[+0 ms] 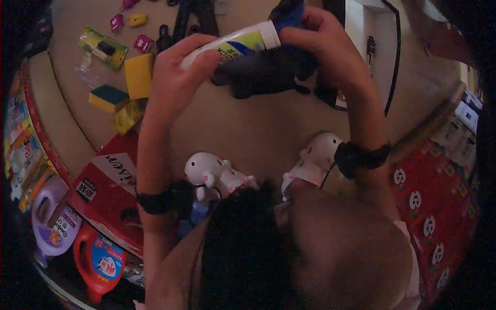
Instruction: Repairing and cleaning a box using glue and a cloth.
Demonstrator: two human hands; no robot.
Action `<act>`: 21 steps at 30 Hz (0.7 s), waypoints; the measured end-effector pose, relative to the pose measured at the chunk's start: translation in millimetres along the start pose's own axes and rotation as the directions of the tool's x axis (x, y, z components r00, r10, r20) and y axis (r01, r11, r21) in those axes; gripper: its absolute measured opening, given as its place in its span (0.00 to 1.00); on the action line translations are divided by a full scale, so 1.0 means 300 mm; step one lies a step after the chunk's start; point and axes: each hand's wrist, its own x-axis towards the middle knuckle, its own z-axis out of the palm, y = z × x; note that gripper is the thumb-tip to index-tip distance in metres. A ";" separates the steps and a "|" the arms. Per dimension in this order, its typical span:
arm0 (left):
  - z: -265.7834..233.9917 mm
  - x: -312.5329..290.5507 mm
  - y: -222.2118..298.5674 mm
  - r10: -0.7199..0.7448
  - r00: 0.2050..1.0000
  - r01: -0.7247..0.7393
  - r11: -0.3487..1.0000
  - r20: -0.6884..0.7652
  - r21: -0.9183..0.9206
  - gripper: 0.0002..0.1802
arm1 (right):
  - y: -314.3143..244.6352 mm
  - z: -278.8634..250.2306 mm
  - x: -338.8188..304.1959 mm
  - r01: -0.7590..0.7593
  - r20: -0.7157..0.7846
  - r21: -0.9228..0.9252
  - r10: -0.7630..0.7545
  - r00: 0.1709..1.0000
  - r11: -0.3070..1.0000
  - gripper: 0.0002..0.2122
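Both my hands are at the white-and-green tube (240, 45): my left hand (178, 67) wraps its lower-left end, and my right hand (323, 39) pinches a dark blue piece (289, 14) just beyond its white cap (269, 34). The long axis of the tube rises toward the right. My left hand is nearer; whether the right touches the tube, I cannot tell.

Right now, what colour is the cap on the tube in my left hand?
The cap is white; it shows best in the head view.
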 end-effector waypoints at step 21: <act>0.088 -0.083 0.053 -0.622 0.547 0.702 -0.024 0.560 -0.712 0.21 | -0.290 0.048 -0.086 0.824 0.835 -0.544 -0.200 0.512 -0.160 0.10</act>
